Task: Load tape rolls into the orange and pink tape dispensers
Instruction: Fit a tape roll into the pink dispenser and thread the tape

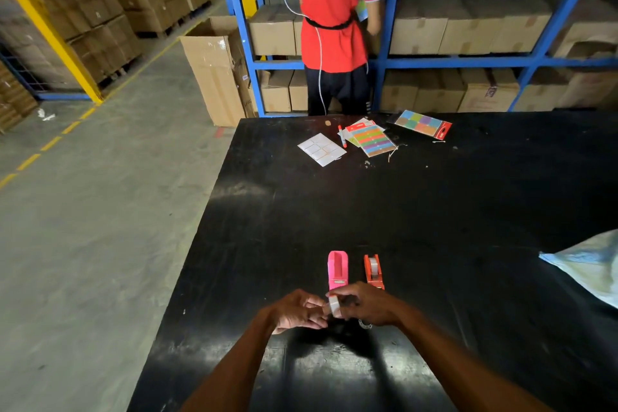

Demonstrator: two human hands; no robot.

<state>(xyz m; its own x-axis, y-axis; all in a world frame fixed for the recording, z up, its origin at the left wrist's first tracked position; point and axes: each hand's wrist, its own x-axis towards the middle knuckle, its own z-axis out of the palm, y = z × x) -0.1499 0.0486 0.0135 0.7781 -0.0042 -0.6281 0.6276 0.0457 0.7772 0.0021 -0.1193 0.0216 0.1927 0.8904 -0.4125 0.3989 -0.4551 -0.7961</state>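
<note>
Left hand: the left hand (298, 311) sits low over the near part of the black table (434, 211), forearm coming in from the lower left, fingers curled and pinching the left side of the tape roll (334, 307).
Right hand: the right hand (368, 304) comes in from the lower right, knuckles up, fingertips closed on the top and right side of the same roll.
Tape roll: small and clear, held between both hands just above the table.
Pink dispenser: the pink dispenser (337, 269) stands just beyond the hands, its well open with no roll in it.
Orange dispenser: the orange dispenser (374, 270) stands just beside the pink one, to its right, with a roll already seated.
Far end: sticker sheets (371, 137) and a red marker (342, 136) lie well away.
Behind: a person in a red shirt (334, 3) faces the blue shelving (468, 62).
</note>
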